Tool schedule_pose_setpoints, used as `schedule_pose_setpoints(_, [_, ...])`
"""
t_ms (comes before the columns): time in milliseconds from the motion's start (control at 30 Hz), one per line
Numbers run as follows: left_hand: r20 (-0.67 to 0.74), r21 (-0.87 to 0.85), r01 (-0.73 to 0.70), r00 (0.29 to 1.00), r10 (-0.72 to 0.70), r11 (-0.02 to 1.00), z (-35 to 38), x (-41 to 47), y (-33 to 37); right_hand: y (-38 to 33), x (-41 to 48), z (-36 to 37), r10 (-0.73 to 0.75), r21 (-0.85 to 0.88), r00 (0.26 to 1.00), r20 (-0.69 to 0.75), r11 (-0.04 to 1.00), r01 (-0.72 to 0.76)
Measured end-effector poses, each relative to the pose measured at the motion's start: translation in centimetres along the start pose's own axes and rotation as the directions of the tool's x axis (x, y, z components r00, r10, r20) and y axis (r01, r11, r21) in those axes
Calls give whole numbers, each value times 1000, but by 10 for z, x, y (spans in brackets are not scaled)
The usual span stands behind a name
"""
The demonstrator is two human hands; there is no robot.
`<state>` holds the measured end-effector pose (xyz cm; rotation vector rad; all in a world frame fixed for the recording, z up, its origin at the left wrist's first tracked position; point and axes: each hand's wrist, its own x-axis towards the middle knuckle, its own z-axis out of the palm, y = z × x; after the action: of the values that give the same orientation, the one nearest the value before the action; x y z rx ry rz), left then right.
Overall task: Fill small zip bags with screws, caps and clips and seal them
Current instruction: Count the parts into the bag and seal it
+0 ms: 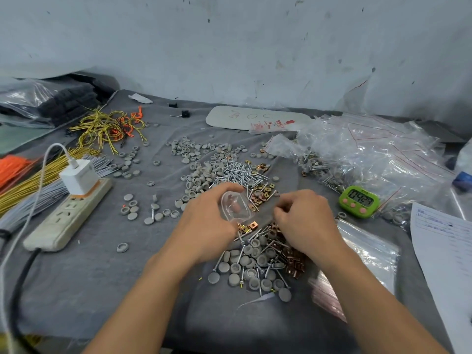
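While the left hand point(207, 226) grips a small zip bag point(236, 208) just above the middle of the grey-clothed table point(102, 277), fingers and thumb curled round the film so the mouth bows into an oval, the right hand point(306, 221) sits just right of it with its fingers curled in toward the thumb. Whether they pinch a part cannot be told from this view.

The step in hand looks like loading the bag. To do it well, the left hand should keep squeezing the bag's side edges so the mouth stays wide. The right hand should bring its parts right over the opening before letting go, since the loose copper clips point(288, 256), grey caps point(237, 267) and screws point(237, 172) lie directly below and anything dropped would be lost among them. Screws are best fed head first so the tips do not snag or pierce the thin film. Parts should settle to the bottom, clear of the zip track, before sealing.

The bag's mouth points up and to the right, toward the right hand. Its long axis seems to run from that mouth down and left into the left palm, though the clear film makes the lower end hard to trace
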<state>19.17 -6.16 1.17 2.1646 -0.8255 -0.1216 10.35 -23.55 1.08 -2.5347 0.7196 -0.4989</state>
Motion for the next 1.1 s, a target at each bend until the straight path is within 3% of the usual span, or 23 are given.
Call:
schedule_pose_setpoints(100, [-13,12,4,1000,-4,1000,-1,0,1,12,0,4,86,-188,986,143,981,-59])
schedule_pose_setpoints(300, [1,21,6,1000,-6,1000,1,0,5,22,5,0,90,-154,959,267,987,-49])
schedule_pose_setpoints(600, [55,39,-30,998,28,999,5,0,6,21,3,-1,82,-136,980,184,989,-57])
schedule_pose_setpoints(833, [70,47,-35,997,31,998,5,0,7,18,0,-4,87,48,994,70,995,-90])
schedule_pose_setpoints(1100, [73,53,-33,997,29,998,3,-1,8,14,-4,-10,124,46,990,66,991,-127])
